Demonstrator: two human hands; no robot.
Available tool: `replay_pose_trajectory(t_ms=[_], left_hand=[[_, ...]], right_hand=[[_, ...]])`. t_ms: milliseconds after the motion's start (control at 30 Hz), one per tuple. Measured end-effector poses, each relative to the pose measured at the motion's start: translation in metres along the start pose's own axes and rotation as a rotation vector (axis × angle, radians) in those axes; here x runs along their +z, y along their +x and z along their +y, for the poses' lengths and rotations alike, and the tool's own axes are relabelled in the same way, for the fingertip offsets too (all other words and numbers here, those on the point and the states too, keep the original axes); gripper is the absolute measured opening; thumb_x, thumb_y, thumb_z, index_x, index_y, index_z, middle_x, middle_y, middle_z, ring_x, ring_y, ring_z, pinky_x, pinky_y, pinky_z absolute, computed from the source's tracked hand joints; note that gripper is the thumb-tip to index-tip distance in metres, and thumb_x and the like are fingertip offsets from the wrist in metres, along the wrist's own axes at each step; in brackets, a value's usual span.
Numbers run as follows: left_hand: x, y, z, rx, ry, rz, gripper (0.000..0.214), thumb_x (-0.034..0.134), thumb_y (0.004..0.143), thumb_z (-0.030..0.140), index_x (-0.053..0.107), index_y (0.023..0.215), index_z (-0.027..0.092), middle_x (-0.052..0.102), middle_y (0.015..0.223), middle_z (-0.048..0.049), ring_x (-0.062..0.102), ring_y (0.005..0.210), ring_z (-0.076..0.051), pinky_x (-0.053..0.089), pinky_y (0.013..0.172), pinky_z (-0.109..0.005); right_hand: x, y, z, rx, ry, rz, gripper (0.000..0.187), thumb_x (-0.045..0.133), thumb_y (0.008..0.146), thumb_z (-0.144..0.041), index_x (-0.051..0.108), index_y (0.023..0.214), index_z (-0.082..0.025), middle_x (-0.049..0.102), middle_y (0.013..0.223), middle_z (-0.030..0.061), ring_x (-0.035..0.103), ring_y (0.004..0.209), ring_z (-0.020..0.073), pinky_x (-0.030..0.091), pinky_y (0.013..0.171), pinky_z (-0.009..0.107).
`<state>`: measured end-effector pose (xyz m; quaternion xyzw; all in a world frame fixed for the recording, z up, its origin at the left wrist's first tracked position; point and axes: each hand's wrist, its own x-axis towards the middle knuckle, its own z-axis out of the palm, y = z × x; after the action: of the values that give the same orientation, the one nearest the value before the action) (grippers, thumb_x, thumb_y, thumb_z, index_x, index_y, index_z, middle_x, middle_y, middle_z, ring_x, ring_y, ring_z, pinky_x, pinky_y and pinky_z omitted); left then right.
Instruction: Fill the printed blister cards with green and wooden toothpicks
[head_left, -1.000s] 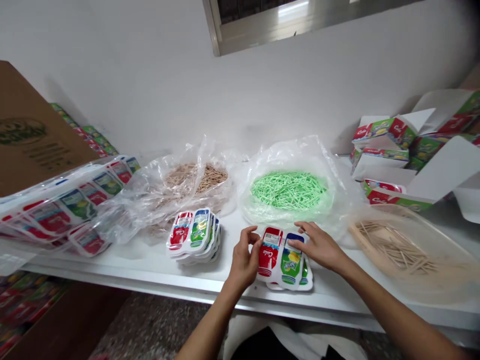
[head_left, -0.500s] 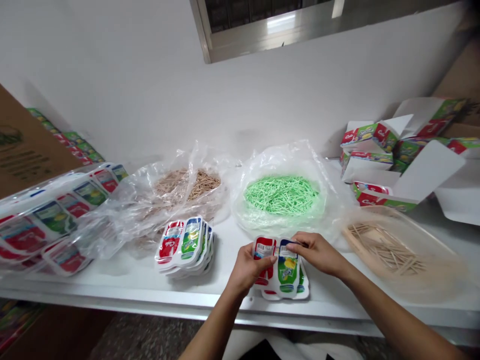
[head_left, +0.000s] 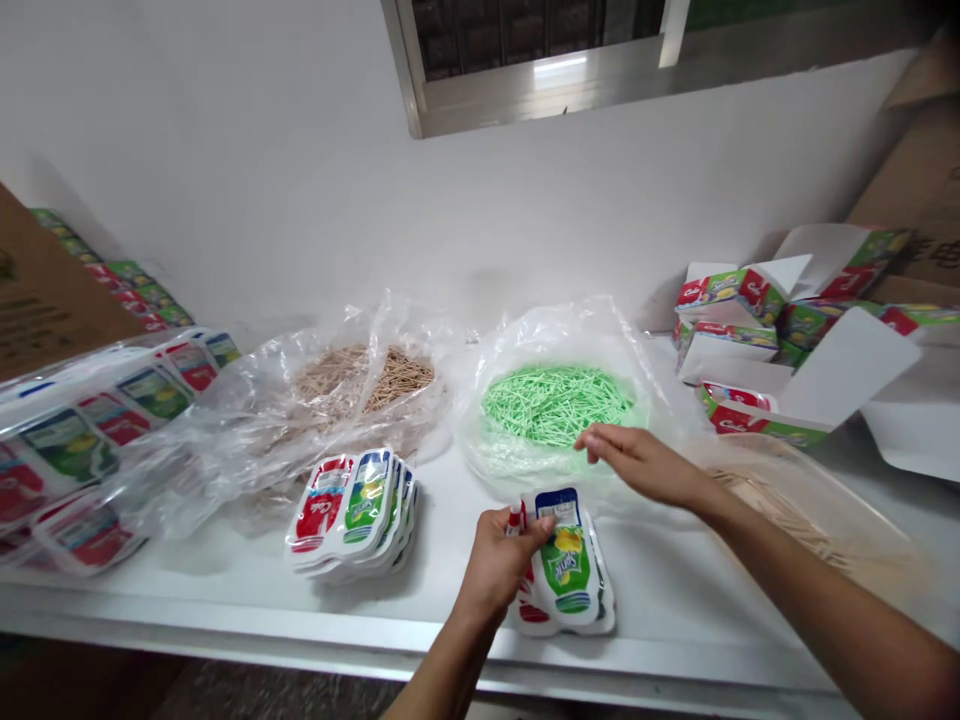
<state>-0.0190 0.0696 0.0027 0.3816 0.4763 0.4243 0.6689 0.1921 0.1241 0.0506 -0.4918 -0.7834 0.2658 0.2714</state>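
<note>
My left hand (head_left: 501, 555) grips a twin pack (head_left: 566, 560) with a red cola-bottle half and a green Sprite-bottle half. The pack lies over another pack near the table's front edge, and the thumb presses on its face. My right hand (head_left: 645, 462) is raised over the near rim of a clear plastic bag, its fingers loosely bent and nothing visible in them. Inside that bag lies a heap of light green sticks (head_left: 555, 400), just beyond the fingertips. A stack of similar packs (head_left: 352, 510) stands left of my left hand.
Brown sticks (head_left: 401, 378) fill another plastic bag at the back left. A translucent tray (head_left: 847, 500) of pale sticks lies behind my right forearm. Open printed boxes (head_left: 739, 300) crowd the right. Bagged packs (head_left: 82, 440) and a cardboard carton (head_left: 52, 290) take up the left.
My right hand has let go of the pack and moved up towards the green sticks. My left hand keeps hold of the pack. The camera view has shifted slightly.
</note>
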Motion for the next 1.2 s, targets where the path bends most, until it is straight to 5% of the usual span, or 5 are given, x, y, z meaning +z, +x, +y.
replay_pose_trajectory(t_ms=[167,367,633,867,1200], left_hand=[[-0.001,0.004,0.004,0.044,-0.085,0.085,0.033,0.082,0.055,0.038,0.072,0.069,0.009,0.071,0.065,-0.0092,0.066,0.059,-0.022,0.053,0.060,-0.032],[-0.011,0.008,0.010,0.046,-0.152,0.145,0.033,0.082,0.056,0.035,0.072,0.072,0.008,0.071,0.065,-0.0102,0.067,0.059,-0.024,0.054,0.063,-0.035],[-0.027,0.020,0.025,0.052,-0.249,0.164,0.035,0.079,0.063,0.033,0.071,0.087,0.008,0.073,0.075,-0.0126,0.069,0.068,-0.027,0.056,0.067,-0.037],[-0.049,0.039,0.049,0.278,-0.136,0.331,0.039,0.071,0.071,0.042,0.068,0.094,0.011,0.073,0.074,-0.0074,0.068,0.064,-0.021,0.056,0.062,-0.032],[-0.019,0.165,0.092,0.759,0.298,0.431,0.036,0.056,0.080,0.052,0.060,0.069,0.017,0.058,0.061,-0.0003,0.055,0.055,-0.014,0.044,0.050,-0.023]], right_hand=[[-0.009,0.069,0.033,-0.056,-0.442,-0.139,0.035,0.031,0.095,-0.036,0.061,0.086,-0.020,0.063,0.076,0.0013,0.058,0.071,0.0163,0.041,0.065,0.024],[0.034,0.124,0.053,-0.211,-0.651,-0.247,0.028,0.055,0.079,-0.019,0.060,0.107,-0.021,0.060,0.106,0.0091,0.060,0.080,0.0204,0.039,0.065,0.026],[0.079,0.157,0.059,-0.319,-0.795,-0.296,0.022,0.047,0.084,-0.009,0.060,0.100,-0.016,0.059,0.105,0.0134,0.056,0.094,0.0236,0.040,0.070,0.029],[0.033,0.143,0.096,-0.230,-0.872,-0.190,0.013,0.047,0.087,-0.015,0.058,0.093,-0.013,0.059,0.095,0.0161,0.056,0.086,0.0250,0.039,0.072,0.033],[0.003,0.129,0.099,-0.251,-0.826,-0.098,0.018,0.041,0.084,-0.005,0.051,0.097,-0.014,0.062,0.089,0.0094,0.054,0.085,0.0214,0.033,0.087,0.035]])
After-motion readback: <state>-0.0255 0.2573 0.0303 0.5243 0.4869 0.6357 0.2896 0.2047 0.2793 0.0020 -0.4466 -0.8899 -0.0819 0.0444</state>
